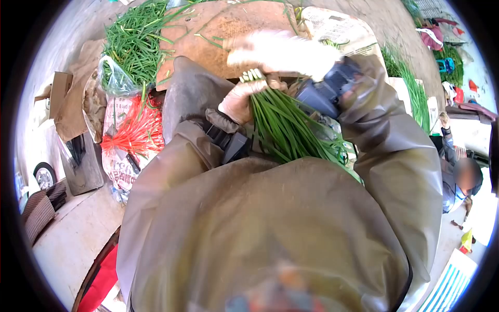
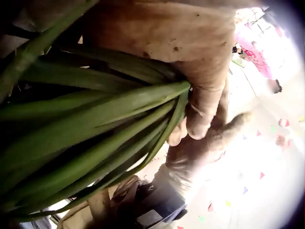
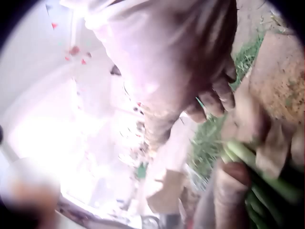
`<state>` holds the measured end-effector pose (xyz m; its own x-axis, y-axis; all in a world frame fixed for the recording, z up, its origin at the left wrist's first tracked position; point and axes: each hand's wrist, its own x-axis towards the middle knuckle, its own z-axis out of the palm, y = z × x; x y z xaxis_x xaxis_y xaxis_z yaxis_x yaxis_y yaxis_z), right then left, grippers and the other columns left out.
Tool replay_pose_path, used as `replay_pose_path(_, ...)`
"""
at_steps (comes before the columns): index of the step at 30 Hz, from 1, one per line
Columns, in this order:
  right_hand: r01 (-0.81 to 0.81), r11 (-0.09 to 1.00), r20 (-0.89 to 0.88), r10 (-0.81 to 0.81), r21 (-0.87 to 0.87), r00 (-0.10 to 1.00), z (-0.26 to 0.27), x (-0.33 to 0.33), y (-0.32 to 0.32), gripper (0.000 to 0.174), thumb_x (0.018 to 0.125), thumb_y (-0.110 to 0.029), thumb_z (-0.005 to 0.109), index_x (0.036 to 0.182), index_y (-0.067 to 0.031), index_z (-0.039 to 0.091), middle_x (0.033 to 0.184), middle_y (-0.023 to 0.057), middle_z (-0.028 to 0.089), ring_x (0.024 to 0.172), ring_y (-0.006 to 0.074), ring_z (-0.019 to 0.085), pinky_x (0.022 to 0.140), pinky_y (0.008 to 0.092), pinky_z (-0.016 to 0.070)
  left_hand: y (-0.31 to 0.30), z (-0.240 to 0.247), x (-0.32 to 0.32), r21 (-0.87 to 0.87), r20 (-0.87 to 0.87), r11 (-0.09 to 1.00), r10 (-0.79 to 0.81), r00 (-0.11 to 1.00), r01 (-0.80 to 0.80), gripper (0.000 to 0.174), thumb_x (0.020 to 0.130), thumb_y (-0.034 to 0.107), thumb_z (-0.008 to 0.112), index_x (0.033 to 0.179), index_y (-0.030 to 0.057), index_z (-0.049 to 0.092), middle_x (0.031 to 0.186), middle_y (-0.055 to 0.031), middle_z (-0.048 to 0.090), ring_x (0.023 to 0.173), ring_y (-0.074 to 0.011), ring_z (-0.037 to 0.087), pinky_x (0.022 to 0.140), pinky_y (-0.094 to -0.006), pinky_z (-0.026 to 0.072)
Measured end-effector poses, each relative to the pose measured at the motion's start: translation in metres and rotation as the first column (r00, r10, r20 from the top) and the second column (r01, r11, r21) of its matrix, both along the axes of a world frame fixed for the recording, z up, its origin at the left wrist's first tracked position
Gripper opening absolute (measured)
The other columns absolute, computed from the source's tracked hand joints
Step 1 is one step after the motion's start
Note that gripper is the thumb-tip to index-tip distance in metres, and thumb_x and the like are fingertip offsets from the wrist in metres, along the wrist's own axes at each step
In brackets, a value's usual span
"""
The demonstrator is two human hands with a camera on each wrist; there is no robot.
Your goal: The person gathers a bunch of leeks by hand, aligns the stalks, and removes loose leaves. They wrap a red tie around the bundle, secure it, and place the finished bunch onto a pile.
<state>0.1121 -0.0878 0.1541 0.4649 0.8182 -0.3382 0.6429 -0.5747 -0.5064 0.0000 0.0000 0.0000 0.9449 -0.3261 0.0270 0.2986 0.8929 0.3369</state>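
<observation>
A bunch of garlic chives [image 1: 288, 125] with long flat green leaves is gripped by my left hand [image 1: 240, 101] just below the pale stem ends [image 1: 252, 76]. In the left wrist view the fingers of my left hand [image 2: 205, 71] wrap round the leaves [image 2: 95, 119]. My right hand [image 1: 280, 52] is blurred above the stem ends, over the front of a brown board [image 1: 228, 26]. The right wrist view shows my right hand [image 3: 167, 57] with fingers loosely bent and nothing held in them, beside the stem ends [image 3: 238, 152].
Loose chives [image 1: 135, 39] are heaped left of the board, by a clear plastic bag [image 1: 115, 78]. Red ties [image 1: 138, 127] lie on a printed sack at the left. More greens [image 1: 410, 93] lie at the right. Another person [image 1: 460, 177] is at the far right. Cardboard [image 1: 78, 109] stands at the left.
</observation>
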Motion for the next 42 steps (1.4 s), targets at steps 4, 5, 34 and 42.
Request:
replay_pose_path(4,0.358,0.864,0.273,-0.462,0.355,0.844,0.037,0.001,-0.067,0.038,0.095,-0.029,0.057,0.126,-0.0077,0.063,0.118,0.0094,0.066,0.111,0.0193,0.060,0.096,0.0305,0.0444,0.046,0.014,0.002,0.517,0.481,0.605,0.379,0.790,-0.605,0.011,0.089,0.012,0.061,0.098,0.0065,0.059,0.096,-0.0154,0.068,0.097,-0.0322,0.065,0.091,-0.0453,0.0518)
replay_pose_path(5,0.327,0.781,0.165,-0.474,0.532,0.865,0.036,0.003,-0.098,0.036,0.095,-0.026,0.057,0.124,-0.0045,0.064,0.117,0.0094,0.067,0.110,0.0194,0.061,0.096,0.0297,0.0447,0.073,0.044,0.005,-0.044,-0.045,0.944,0.324,0.945,-0.326,0.014,0.088,0.018,0.061,0.086,0.0047,0.060,0.092,-0.0124,0.067,0.094,-0.0315,0.063,0.092,-0.0459,0.0502)
replay_pose_path(34,0.760,0.599,-0.952,0.014,0.254,0.307,0.022,-0.096,-0.062,0.039,0.081,-0.023,0.074,0.112,-0.0032,0.062,0.088,0.0031,0.064,0.072,0.0103,0.061,0.062,0.0234,0.0514,0.053,0.126,0.026,0.228,0.269,0.951,0.143,0.953,-0.207,0.087,0.085,0.043,0.069,0.151,0.0043,0.026,0.147,-0.0172,0.041,0.134,-0.0297,0.042,0.112,-0.0450,0.0353)
replay_pose_path(42,0.616,0.705,-0.741,-0.193,0.351,0.643,-0.023,-0.084,-0.095,0.067,0.095,-0.056,0.053,0.129,0.0010,0.056,0.116,0.0094,0.065,0.102,0.0160,0.061,0.094,0.0297,0.0465,0.017,0.060,0.040,-0.231,0.213,0.972,0.010,0.977,0.040,0.080,0.088,0.047,0.066,0.147,0.0049,0.033,0.106,-0.0119,0.061,0.107,-0.0302,0.056,0.105,-0.0469,0.0419)
